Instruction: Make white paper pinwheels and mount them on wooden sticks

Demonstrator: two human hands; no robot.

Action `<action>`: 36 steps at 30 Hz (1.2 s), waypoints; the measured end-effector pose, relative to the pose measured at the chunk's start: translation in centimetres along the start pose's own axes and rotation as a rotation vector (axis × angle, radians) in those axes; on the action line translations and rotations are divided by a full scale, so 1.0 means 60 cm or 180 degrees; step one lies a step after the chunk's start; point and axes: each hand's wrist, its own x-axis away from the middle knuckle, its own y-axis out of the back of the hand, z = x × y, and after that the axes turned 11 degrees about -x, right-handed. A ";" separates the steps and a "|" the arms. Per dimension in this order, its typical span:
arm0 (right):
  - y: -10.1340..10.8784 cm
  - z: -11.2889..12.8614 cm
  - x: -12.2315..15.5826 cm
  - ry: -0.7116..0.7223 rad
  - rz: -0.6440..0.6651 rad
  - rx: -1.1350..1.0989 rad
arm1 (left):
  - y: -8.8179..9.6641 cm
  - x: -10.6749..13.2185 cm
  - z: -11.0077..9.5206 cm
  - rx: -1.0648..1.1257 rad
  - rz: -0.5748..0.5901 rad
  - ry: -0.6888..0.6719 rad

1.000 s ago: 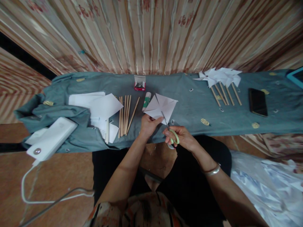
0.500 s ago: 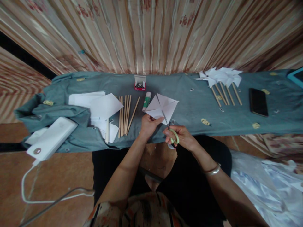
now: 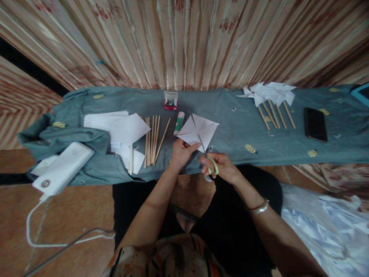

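White paper square [image 3: 205, 129], slit at corners, turned diamond-wise; green-handled scissors [image 3: 215, 166], blades over its near corner

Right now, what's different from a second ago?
Only a little: the white paper has slid slightly to the right, and the left hand holding it has shifted that way too. Nothing was picked up or let go; the right hand still holds the scissors. The wooden sticks and pinwheels stayed put.

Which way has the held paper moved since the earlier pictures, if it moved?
Yes: the held paper has shifted slightly to the right, judged against the glue stick.
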 end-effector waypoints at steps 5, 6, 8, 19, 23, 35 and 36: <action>0.001 -0.001 0.000 0.0008 -0.0012 -0.0010 | 0.000 0.000 -0.001 -0.0083 -0.0048 -0.0014; 0.000 -0.001 0.000 0.0016 -0.0012 -0.0012 | 0.001 0.000 -0.001 -0.0134 -0.0068 -0.0003; -0.001 0.001 0.000 0.0004 -0.0018 -0.0014 | 0.001 0.000 -0.002 -0.0191 -0.0087 0.0010; -0.003 0.002 0.000 -0.0009 -0.0042 0.0002 | -0.001 0.002 -0.004 -0.0101 -0.0146 0.0008; -0.002 -0.003 -0.001 0.0036 -0.0053 -0.0031 | 0.000 0.001 -0.003 -0.0158 -0.0160 0.0006; -0.007 -0.001 -0.002 0.0003 -0.0111 -0.0087 | -0.001 0.000 -0.004 -0.0120 -0.0155 -0.0051; -0.007 -0.001 -0.002 0.0002 -0.0117 -0.0094 | -0.001 0.000 -0.003 -0.0137 -0.0150 -0.0050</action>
